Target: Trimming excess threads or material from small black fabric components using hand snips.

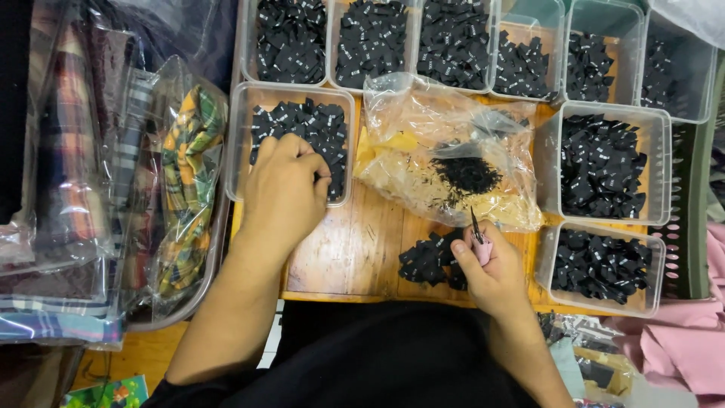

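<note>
I see my left hand [283,193] reaching into a clear plastic tray [240,143] of small black fabric labels [317,128], its fingers [313,162] curled together and pinching at the labels near the tray's front. My right hand [495,276] is closed around a pair of small pink-handled snips [479,238], gripped near the tabletop's [355,249] front edge. The snips' long axis runs nearly upright in the view, with the dark blades pointing away from me toward a crumpled clear bag [445,159] holding black thread scraps. A loose pile of black labels [427,261] lies on the wood just left of that hand, touching it.
</note>
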